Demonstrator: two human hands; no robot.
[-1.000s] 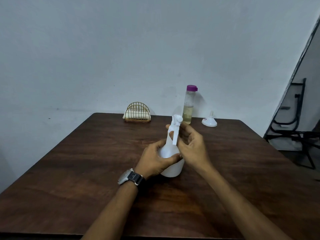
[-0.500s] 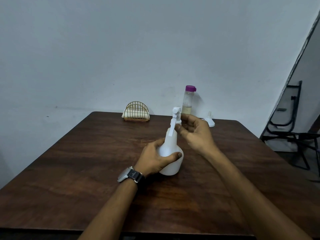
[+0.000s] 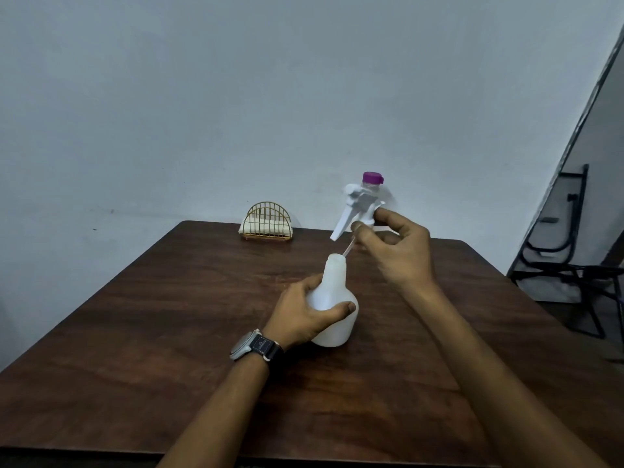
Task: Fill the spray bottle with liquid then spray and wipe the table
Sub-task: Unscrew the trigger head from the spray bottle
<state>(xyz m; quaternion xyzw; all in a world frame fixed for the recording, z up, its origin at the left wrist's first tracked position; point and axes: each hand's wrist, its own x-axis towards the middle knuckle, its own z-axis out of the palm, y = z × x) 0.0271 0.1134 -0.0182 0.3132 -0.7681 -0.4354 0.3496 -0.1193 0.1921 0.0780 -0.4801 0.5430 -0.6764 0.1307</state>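
Brown table (image 3: pixel 169 315) bears white spray bottle (image 3: pixel 335 278), sprayer (image 3: pixel 358 204) unscrewed.

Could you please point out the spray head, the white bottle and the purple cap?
spray head (image 3: pixel 363 201): head view, on its body above the trigger.
white bottle (image 3: pixel 334 272): head view, on its open neck.
purple cap (image 3: pixel 372 177): head view, on the cap's side.

The wooden table (image 3: pixel 169 332) bears a spray bottle (image 3: pixel 332 285), a wire napkin holder (image 3: pixel 268 221) and a purple-capped bottle (image 3: pixel 372 178).
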